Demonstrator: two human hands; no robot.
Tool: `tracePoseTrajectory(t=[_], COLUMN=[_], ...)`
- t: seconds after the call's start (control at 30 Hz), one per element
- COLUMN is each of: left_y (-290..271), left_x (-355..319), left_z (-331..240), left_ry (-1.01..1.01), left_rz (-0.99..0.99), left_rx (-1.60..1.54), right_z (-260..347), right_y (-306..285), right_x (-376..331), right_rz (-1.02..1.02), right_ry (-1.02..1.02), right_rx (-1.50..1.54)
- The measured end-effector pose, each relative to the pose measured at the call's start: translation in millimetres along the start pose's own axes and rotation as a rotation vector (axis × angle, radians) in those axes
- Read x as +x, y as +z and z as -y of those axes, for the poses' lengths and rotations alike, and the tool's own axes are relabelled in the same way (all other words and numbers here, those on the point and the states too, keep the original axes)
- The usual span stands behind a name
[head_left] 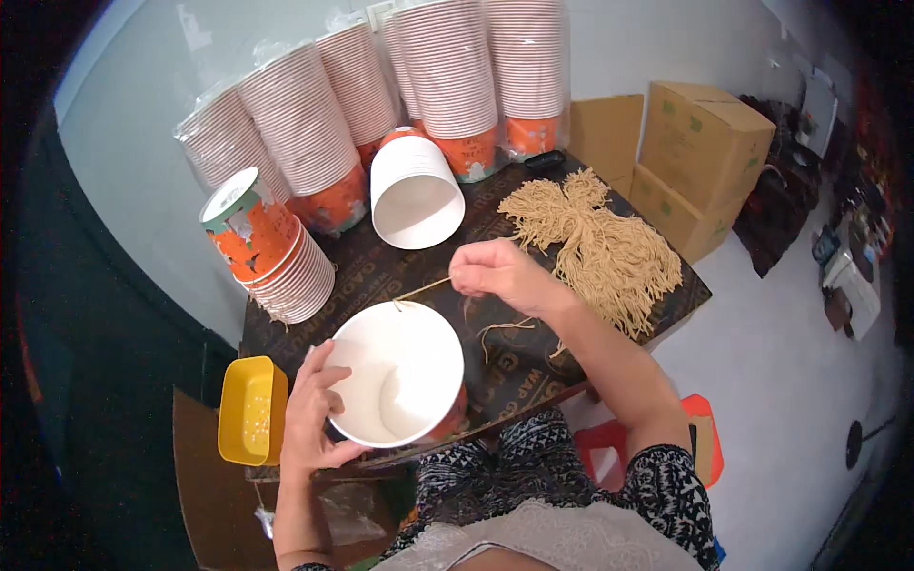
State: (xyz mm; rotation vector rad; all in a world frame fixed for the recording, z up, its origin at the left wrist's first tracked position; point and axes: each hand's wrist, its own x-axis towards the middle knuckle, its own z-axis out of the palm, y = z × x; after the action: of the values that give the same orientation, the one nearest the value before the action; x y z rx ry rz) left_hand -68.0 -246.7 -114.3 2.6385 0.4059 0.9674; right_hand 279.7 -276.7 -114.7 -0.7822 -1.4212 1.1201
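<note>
- White-lined paper bucket (419,352): mouth up, near edge of table (495,390).
- Left hand (309,409): half-open, gripping bucket rim at eight o'clock.
- Right hand (500,276): fingertips pinched on tan cord (426,288), leading to rim at twelve o'clock.
- Cord bundle (614,262): two o'clock from bucket.
- Yellow tub (249,381): nine o'clock.
</note>
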Motion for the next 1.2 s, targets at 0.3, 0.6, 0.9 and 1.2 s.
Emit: tracePoseTrajectory(t=[0.3,0.6,0.9,1.2], left_y=[30,56,118,107], left_x=[28,26,9,19], left_z=[-34,-62,-78,-76], left_ry=[-0.005,-0.07,-0.347,-0.339], left_rz=[-0.186,-0.426,-0.139,-0.222], left_rx=[0.493,0.508,-0.14,-0.238], right_z=[19,-25,-37,-45], right_y=[22,76,107,108], right_x=[-60,-72,-60,-69], right_rz=[-0.186,-0.355,-0.376,-0.593], right_ry=[0.027,-0.006,-0.129,-0.05], right_rx=[0.291,1.046,1.304,0.857])
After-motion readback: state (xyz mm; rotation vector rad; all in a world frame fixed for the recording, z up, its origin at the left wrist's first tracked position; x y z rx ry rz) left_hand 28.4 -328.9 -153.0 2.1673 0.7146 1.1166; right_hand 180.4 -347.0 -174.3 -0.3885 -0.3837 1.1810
